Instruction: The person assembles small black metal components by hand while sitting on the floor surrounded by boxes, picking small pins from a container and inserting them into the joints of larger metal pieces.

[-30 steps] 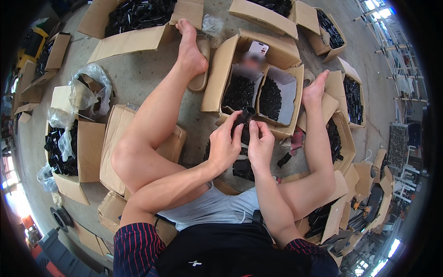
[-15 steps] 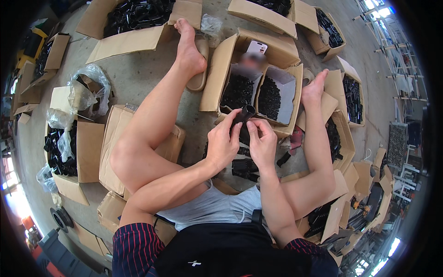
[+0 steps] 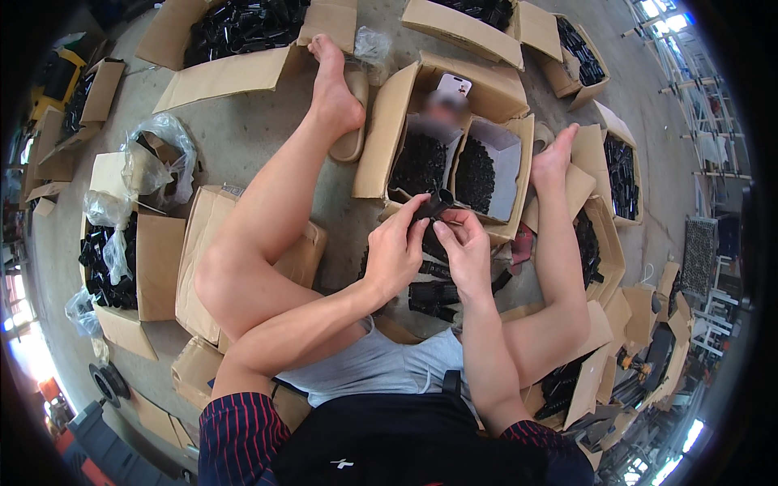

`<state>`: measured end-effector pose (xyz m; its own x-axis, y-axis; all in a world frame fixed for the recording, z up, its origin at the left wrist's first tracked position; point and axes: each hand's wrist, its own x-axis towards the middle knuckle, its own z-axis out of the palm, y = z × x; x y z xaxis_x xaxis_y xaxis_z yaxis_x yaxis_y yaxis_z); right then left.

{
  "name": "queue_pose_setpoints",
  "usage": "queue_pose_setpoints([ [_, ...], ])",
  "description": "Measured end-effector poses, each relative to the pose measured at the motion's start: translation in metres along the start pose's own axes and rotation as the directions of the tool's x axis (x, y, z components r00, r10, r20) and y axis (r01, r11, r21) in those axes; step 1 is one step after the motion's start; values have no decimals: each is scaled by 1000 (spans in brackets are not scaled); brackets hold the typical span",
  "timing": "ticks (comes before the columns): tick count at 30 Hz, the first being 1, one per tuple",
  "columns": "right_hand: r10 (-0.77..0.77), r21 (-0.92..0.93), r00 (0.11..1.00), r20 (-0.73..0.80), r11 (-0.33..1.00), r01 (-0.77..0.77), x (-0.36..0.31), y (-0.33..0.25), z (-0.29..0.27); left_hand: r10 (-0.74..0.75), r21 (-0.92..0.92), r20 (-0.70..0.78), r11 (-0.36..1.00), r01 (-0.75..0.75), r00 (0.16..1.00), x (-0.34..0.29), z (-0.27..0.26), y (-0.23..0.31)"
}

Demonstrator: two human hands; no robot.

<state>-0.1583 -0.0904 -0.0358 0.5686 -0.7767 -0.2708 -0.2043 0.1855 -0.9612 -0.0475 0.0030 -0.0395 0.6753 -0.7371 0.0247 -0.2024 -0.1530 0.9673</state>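
Note:
A short black hollow tube-like part (image 3: 438, 202) is held in front of the open box, its round end facing up. My left hand (image 3: 395, 249) grips it from the left, thumb and fingers closed around its side. My right hand (image 3: 465, 251) is closed in a pinch at its near right side; any small piece between those fingertips is too small to make out. Just beyond my hands are two bins of small black pieces, the left bin (image 3: 448, 154) and the grey-walled right bin (image 3: 504, 146), inside a cardboard box (image 3: 381, 154). More black parts (image 3: 431, 293) lie below my hands.
A phone (image 3: 454, 83) rests at the box's far side. My bare legs stretch either side of it. Cardboard boxes of black parts stand around, including a far left box (image 3: 219, 85) and a left box (image 3: 160, 267) with plastic bags. A red cloth (image 3: 521, 247) lies right.
The black part has tipped and dropped slightly in my fingers. My right hand has shifted a little right and nearer; its fingertips stay at the part.

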Motion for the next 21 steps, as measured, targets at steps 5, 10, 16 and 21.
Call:
queue_pose_setpoints([
  [5,-84,-105,995,-49,991,78,-1,3,8,-38,-15,25,999,38,999,1,-4,4],
  [10,-67,70,995,-70,995,72,-6,1,13,-21,-9,18,1000,21,1000,0,-3,3],
  [16,-145,-47,980,-136,989,139,-1,-9,21,-63,-25,25,998,63,998,4,-8,6],
  [21,-123,-53,990,-73,991,119,0,5,7,32,0,-24,999,-32,999,4,0,1],
])
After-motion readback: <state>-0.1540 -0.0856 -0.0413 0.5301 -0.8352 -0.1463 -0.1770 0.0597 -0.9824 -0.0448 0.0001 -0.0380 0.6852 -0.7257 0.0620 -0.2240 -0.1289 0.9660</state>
